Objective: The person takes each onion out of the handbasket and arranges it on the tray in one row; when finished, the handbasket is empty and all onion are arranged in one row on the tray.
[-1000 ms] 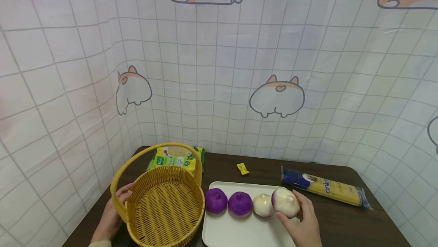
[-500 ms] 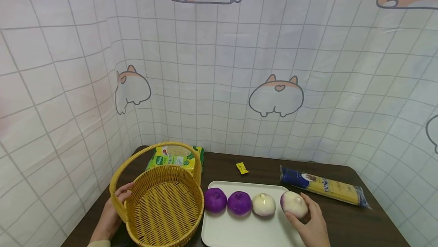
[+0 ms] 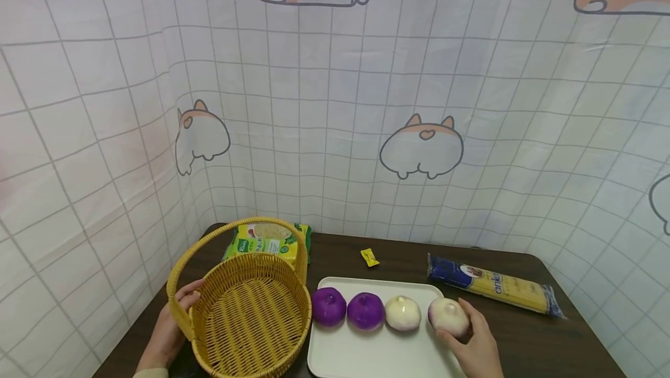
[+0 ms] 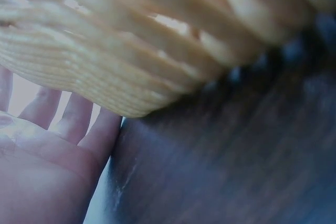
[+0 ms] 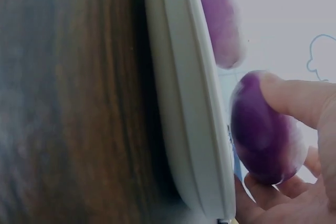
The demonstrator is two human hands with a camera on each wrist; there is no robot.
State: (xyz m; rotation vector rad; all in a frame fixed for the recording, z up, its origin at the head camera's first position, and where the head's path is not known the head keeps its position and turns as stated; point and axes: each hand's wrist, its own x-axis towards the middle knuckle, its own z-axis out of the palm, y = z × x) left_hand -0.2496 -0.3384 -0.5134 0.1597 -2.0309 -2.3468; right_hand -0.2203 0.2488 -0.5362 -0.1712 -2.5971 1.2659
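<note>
At the right end of the white tray (image 3: 366, 357), my right hand (image 3: 477, 345) holds a white-and-purple onion (image 3: 448, 317) between thumb and fingers. Its purple underside shows in the right wrist view, where the thumb (image 5: 296, 97) presses one side. Three more onions sit in a row along the tray's far side: a purple onion (image 3: 328, 307), another purple onion (image 3: 366, 310) and a whitish onion (image 3: 402, 313). My left hand (image 3: 168, 325) rests against the left side of a wicker basket (image 3: 255, 320). In the left wrist view its fingers (image 4: 73, 119) reach fairly straight behind the basket wall; their tips are hidden.
A green and yellow food packet (image 3: 269, 243) lies behind the basket, partly covered by its arched handle (image 3: 209, 239). Beyond the tray is a small yellow wrapped piece (image 3: 369, 257). A pasta pack (image 3: 492, 285) lies at the back right of the dark table (image 3: 549, 343). A patterned curtain (image 3: 335, 134) surrounds it.
My right hand has moved the onion rightward and slightly down, away from the whitish onion to the tray's right end. The left hand and basket have stayed in place.
</note>
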